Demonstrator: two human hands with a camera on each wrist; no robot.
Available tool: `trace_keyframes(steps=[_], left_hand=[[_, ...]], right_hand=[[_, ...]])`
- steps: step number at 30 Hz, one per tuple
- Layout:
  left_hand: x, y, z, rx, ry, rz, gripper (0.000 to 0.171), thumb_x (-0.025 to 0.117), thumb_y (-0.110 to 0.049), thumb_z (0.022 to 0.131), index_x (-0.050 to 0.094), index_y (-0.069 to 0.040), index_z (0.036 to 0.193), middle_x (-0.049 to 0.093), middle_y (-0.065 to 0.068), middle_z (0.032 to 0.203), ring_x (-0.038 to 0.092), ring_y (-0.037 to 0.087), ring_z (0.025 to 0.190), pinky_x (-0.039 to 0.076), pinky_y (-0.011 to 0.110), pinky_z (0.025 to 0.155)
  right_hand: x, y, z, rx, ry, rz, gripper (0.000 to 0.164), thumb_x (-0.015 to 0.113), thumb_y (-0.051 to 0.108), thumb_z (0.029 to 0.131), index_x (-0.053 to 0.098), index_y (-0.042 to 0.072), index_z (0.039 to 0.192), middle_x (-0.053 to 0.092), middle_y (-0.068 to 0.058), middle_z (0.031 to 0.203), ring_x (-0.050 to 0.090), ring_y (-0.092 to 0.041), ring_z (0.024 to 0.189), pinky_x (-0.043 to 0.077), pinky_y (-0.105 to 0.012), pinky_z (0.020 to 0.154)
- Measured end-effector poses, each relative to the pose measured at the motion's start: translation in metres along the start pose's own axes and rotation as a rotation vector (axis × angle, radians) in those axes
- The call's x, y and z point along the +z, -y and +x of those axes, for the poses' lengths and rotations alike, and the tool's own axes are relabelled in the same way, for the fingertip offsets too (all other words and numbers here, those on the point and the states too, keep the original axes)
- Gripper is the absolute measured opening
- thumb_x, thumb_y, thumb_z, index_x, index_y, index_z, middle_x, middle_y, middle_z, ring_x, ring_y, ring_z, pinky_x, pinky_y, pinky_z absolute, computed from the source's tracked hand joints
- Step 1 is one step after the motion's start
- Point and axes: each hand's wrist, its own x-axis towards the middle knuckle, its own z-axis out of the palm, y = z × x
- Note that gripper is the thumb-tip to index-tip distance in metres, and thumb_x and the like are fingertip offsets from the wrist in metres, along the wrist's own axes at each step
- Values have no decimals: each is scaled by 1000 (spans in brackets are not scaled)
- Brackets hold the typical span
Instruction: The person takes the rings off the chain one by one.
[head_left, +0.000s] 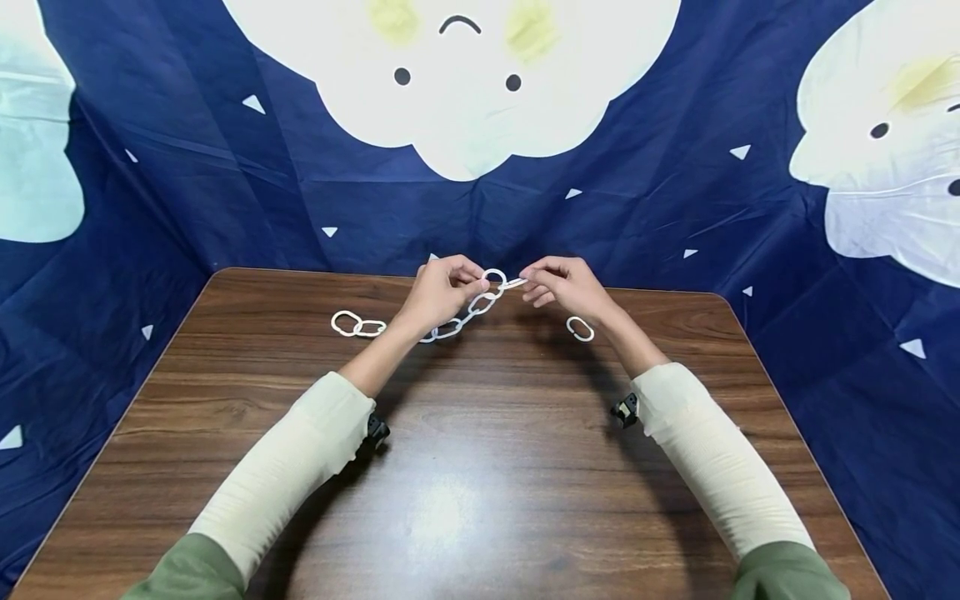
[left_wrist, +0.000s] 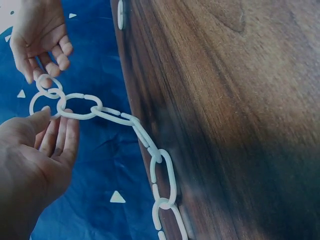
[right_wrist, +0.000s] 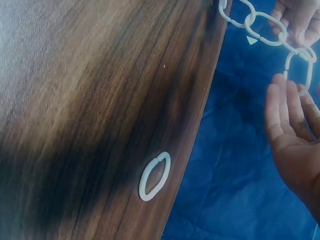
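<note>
A white plastic chain of split oval links runs from the tabletop up to both hands. My left hand pinches one link near the chain's raised end between thumb and fingers. Joined to that link is the end link, which my right hand pinches at its far side, with the other fingers loosely spread. In the left wrist view, the chain sags from the left hand down over the table edge. Part of the chain is hidden behind the left forearm in the head view.
A single loose link lies on the wooden table below the right wrist. The chain's other end rests on the table left of the left forearm. Dark blue cloth with clouds hangs behind the table.
</note>
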Motion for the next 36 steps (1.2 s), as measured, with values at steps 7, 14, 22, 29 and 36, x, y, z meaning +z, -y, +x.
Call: trace_keyframes(steps=[7,14,22,29,36], left_hand=[[2,0,0,12,1,-6,10,86,-12,101,83,-6,108,88,12,104,77,14,85,53,18,74],[2,0,-1,4,-4,-6,11,86,-12,101,83,-6,108,88,13,105,77,13,86,53,16,75],[1,-2,-1,2,-7,-9,12,86,-13,101,82,-5,109,88,13,107,79,17,89,54,17,76],[1,0,-1,-12,-4,-17,11,86,-12,101,82,-5,109,87,13,107,79,18,90,54,18,76],[1,1,-1,-16,1,-8,12,86,-13,101,82,-6,109,87,13,106,79,18,89,54,19,77]], right_hand=[[2,-1,2,113,-27,143,26,64,-2,109,63,-20,129,81,-1,88,81,-11,74,66,-25,69],[2,0,5,188,-11,336,27,59,-11,108,60,-14,135,80,-9,94,83,-18,77,69,-30,76],[4,4,4,231,-2,326,45,61,-10,108,51,-21,151,82,-6,94,81,-14,77,69,-28,76],[6,3,4,232,8,321,44,61,-8,108,55,-20,150,81,-1,91,79,-13,75,69,-28,76],[9,3,4,240,24,332,41,60,-8,109,57,-19,148,80,-1,89,78,-13,76,69,-28,77]])
